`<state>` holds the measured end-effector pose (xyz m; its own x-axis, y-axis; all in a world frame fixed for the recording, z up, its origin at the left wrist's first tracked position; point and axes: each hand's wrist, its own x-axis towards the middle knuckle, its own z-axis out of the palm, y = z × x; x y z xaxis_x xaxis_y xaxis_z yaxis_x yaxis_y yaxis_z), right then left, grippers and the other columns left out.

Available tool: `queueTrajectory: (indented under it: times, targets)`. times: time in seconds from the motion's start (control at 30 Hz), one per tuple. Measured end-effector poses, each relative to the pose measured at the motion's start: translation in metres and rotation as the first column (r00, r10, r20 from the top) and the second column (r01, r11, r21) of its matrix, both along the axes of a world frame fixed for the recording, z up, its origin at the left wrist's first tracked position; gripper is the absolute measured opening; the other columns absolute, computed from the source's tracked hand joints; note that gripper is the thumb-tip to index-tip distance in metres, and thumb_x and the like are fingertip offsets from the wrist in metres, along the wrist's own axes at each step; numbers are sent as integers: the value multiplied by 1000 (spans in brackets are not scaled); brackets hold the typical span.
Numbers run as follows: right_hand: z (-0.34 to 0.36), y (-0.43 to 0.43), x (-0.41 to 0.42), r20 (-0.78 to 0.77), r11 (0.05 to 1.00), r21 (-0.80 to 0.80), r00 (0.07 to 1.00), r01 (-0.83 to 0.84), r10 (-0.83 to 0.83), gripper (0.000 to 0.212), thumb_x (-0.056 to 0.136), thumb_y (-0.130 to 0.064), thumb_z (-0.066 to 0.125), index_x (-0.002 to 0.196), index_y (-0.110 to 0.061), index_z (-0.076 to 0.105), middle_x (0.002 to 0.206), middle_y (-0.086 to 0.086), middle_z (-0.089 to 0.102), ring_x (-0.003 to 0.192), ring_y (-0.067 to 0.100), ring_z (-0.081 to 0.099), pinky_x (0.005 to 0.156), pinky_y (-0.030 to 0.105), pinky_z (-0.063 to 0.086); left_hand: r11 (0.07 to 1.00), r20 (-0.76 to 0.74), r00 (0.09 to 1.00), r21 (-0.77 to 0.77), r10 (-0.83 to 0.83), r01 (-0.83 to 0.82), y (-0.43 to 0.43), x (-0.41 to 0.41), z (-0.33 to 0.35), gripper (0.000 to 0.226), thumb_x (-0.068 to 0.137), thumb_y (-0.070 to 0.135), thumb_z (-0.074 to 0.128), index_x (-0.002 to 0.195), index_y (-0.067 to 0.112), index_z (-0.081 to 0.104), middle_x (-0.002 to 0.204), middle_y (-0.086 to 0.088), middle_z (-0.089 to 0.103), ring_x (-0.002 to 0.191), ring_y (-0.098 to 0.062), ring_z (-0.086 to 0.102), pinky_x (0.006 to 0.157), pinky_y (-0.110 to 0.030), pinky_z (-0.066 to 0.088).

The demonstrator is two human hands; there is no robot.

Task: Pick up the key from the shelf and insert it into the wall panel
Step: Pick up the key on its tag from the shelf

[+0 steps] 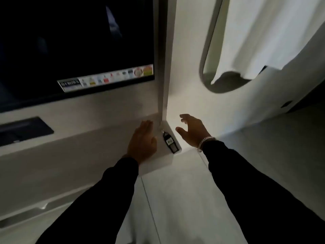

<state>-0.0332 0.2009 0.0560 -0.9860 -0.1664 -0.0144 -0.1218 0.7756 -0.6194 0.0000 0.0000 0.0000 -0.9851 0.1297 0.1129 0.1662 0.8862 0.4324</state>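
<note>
The key (pixel 169 142) has a black fob with a small white label. It lies on the right end of a pale shelf (pixel 105 138), close to the corner post. My left hand (pixel 142 141) rests flat on the shelf just left of the key, fingers together, holding nothing. My right hand (pixel 192 131) hovers to the right of the key with fingers spread and curled, also holding nothing. A bracelet sits on that wrist. Both arms wear dark sleeves. I cannot tell which surface is the wall panel.
A large dark screen (pixel 75 46) with a sticker strip along its lower edge hangs above the shelf. A dark recessed slot (pixel 24 129) is at the shelf's left. An oval opening (pixel 228 81) with white fabric is at the upper right. Pale floor lies below.
</note>
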Motion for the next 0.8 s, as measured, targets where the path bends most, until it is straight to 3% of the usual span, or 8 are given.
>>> queueTrajectory:
  times: [0.13,0.2,0.33,0.47,0.57,0.67,0.8]
  targets:
    - [-42,-12,-11,127,999,-24,991,39,-36,48,80,-40,65,121,-15,56,106,7,68,98,24,61,91,34,47,993,149,985,-90,88,-75,1,-3,-52,76,82,38,25,145,-2,35,157,-24,32,145,-39,30,115,-59,23]
    - [-60,-16,-16,144,995,-34,986,90,-84,44,79,-45,66,111,-15,63,97,7,70,92,24,63,88,34,47,981,107,986,-164,127,-109,9,-2,-72,76,83,42,26,145,-2,36,157,-22,32,145,-37,30,114,-65,21]
    - [-81,-25,-24,73,994,-35,992,105,-103,31,80,-30,67,81,1,68,81,18,71,85,30,63,80,36,44,955,1,980,-226,199,-194,18,-9,-85,71,91,42,33,147,-1,31,158,-22,30,147,-36,25,118,-62,17]
    - [-83,-26,-30,112,988,-70,985,137,-128,19,79,-24,67,84,-7,75,85,14,75,86,25,67,77,27,42,954,10,980,-232,198,-190,18,-11,-85,71,93,44,33,148,-1,29,159,-22,28,148,-36,22,118,-62,16]
    - [-81,-21,-37,195,989,-53,973,138,-126,17,77,-24,69,86,-11,76,83,12,75,83,23,66,79,29,46,953,4,978,-228,207,-201,19,-11,-85,72,92,45,36,149,0,28,159,-21,27,149,-35,21,119,-62,16]
    - [-77,-14,-38,351,943,-219,922,249,-163,3,72,-20,73,73,-18,75,59,3,65,58,15,58,67,32,49,953,10,977,-223,213,-205,18,-12,-83,74,91,45,39,149,1,28,160,-20,27,149,-35,21,119,-61,15]
    - [-59,2,-29,531,801,-430,834,416,-149,12,75,-5,72,84,2,72,61,10,58,50,15,49,51,24,42,956,63,975,-221,213,-195,19,-16,-78,78,88,47,39,149,0,27,160,-20,27,149,-34,20,118,-63,13]
